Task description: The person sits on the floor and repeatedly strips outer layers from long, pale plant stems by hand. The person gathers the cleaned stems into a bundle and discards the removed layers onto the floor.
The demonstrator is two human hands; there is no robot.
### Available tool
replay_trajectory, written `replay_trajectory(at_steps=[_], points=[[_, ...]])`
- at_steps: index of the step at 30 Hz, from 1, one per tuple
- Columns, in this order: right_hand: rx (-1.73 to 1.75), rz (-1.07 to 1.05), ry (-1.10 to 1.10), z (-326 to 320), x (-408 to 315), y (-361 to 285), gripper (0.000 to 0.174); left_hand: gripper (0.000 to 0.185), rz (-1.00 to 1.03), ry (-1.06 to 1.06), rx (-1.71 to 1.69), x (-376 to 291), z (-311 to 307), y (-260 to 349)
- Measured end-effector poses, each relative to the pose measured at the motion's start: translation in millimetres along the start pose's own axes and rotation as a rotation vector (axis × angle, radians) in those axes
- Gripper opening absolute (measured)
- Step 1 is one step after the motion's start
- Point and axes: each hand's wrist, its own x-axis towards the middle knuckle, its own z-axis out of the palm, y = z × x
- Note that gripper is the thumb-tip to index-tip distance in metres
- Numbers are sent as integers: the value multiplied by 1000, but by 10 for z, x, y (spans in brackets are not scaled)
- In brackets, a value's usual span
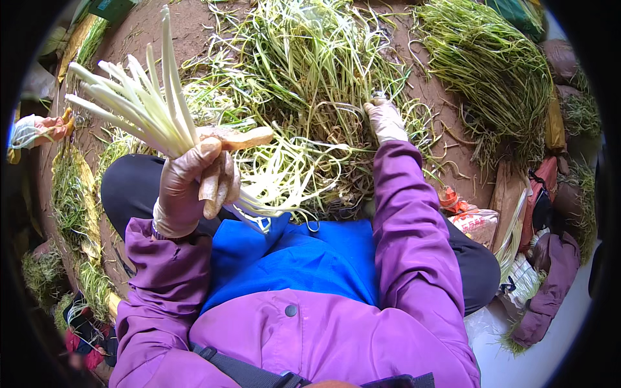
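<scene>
My left hand (196,182), in a stained thin glove, is closed around a bunch of pale leafy stalks (160,114). Their thick white ends fan out up and left, and thin curled leaves trail below toward the blue apron (296,257). My right hand (384,119), in a whitish glove, reaches to the right edge of a large heap of long green and yellowish stalks (310,63). Its fingertips are partly lost among the stalks, so whether they grip any is unclear. Loose pale leaves (286,169) lie between my hands, close to the apron.
A second pile of green stalks (490,72) lies at the upper right. A red and white bag (473,220) sits beside my right knee. At the left edge is another person's gloved hand (43,130). More greens (73,194) lie along yellow sheeting on the left.
</scene>
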Motion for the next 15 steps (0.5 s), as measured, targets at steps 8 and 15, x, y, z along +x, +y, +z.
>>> replay_trajectory(at_steps=[8,15], points=[[915,-76,-144,-598,-474,-221,19,25,-113,184,169,-40,74,-28],[1286,-448,-156,-1557,-1207,-556,17,24,-99,174,136,-72,77,-81]])
